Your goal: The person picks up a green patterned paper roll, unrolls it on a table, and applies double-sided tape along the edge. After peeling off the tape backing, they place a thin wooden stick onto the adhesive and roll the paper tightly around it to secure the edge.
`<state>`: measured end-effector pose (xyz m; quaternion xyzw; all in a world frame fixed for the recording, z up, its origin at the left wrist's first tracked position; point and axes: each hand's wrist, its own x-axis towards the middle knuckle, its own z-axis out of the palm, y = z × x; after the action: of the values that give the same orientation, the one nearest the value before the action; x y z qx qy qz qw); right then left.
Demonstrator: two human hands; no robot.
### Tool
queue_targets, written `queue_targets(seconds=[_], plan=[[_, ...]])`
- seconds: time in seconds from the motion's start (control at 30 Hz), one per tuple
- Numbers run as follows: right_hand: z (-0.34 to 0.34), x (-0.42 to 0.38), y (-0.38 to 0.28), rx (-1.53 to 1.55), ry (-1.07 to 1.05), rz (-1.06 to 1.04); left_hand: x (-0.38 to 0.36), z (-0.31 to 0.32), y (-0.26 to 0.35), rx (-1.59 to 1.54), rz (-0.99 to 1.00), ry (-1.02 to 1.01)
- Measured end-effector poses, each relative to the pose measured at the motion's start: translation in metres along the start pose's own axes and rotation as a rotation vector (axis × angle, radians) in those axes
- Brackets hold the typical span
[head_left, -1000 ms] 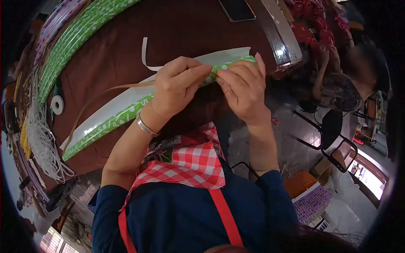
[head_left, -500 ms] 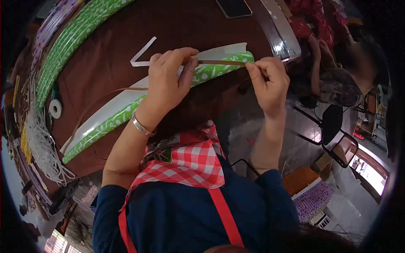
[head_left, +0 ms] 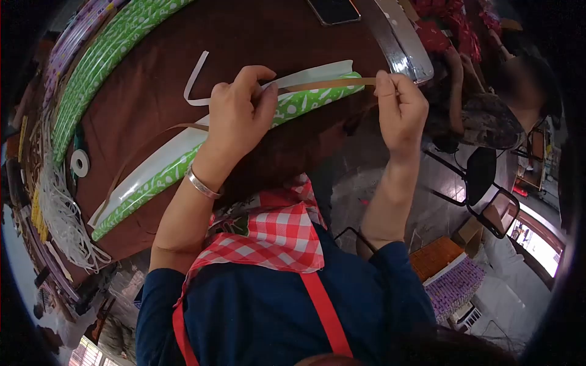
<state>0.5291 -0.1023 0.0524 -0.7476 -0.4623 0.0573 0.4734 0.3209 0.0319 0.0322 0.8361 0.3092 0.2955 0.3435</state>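
Observation:
A green patterned sheet with a white inner side lies across the brown-covered table, its long near edge curled. A brown strip runs along it. My left hand is over the middle of the sheet, thumb and fingers pinched on the strip. My right hand pinches the strip's end just beyond the sheet's right tip. The strip is taut between my hands and trails left from my left hand in a loose curve. A bent white strip sticks out behind my left hand.
Rolled green sheets, a white spool and pale cords lie at the left. A phone and a clear-wrapped bundle are at the back. Another person sits at the right, near a chair.
My right hand has moved right and slightly up, drawing the brown strip's end past the sheet's tip. The bent white strip has shifted a little left.

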Motion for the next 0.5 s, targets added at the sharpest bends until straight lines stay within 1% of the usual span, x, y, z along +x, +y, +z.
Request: queue_targets(seconds=[0.03, 0.1, 0.13, 0.17, 0.2, 0.3, 0.33, 0.4, 0.47, 0.5], plan=[[-0.001, 0.001, 0.000, 0.002, 0.014, -0.024, 0.000, 0.000, -0.001, -0.001, 0.001, 0.001], [-0.003, 0.003, -0.003, 0.005, 0.028, -0.048, 0.001, 0.001, -0.002, -0.075, 0.077, 0.026], [-0.005, 0.004, -0.008, 0.010, 0.024, 0.000, 0.001, 0.000, -0.001, -0.075, 0.077, 0.027], [-0.006, 0.004, -0.011, 0.016, 0.020, 0.048, 0.000, 0.000, 0.000, -0.124, 0.034, -0.001], [-0.006, 0.005, -0.010, 0.016, 0.021, 0.047, 0.000, -0.001, 0.000, -0.172, -0.009, -0.029], [-0.004, 0.007, -0.007, 0.040, 0.043, 0.002, 0.000, 0.000, -0.003, -0.213, -0.018, -0.026], [-0.004, 0.006, -0.006, 0.017, 0.038, -0.007, 0.001, 0.001, -0.005, -0.213, -0.017, -0.025], [-0.004, 0.006, -0.002, -0.007, 0.035, -0.017, 0.002, 0.001, -0.006, -0.193, 0.076, 0.017], [-0.009, 0.008, 0.004, -0.043, -0.041, -0.033, 0.002, -0.001, -0.003, -0.165, 0.071, 0.002], [-0.009, 0.008, 0.010, -0.044, -0.039, -0.034, 0.002, -0.002, -0.001, -0.136, 0.064, -0.014]])
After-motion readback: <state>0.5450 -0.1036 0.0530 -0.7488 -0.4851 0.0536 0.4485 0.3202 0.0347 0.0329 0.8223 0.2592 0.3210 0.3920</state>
